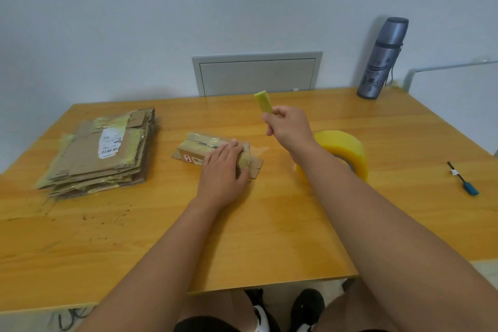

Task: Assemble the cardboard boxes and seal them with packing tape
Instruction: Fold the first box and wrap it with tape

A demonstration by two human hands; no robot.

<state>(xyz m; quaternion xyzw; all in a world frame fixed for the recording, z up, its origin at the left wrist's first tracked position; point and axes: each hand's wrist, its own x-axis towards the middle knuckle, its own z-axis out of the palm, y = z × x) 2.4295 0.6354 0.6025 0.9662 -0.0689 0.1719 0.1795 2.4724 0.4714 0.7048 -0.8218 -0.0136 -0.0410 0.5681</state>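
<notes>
Small cardboard box (213, 149) lies mid-table (269, 224), left hand (223, 167) flat on it, fingers straight, close together. Right hand (287, 125) pinches tape strip (263, 101), raised. Strip likely light, floppy, sticky: hold by end. Tape roll (342, 151) just right.

We saw a wooden worktop (269, 224) set against the wall. On it lay a stack of flattened cardboard boxes (102, 153) at the left, a small taped box (199, 149) near the middle, a roll of yellow packing tape (342, 151) beside it, a blue-tipped pen (463, 179) at the right, and a grey flask (382, 59) standing upright at the far corner.
</notes>
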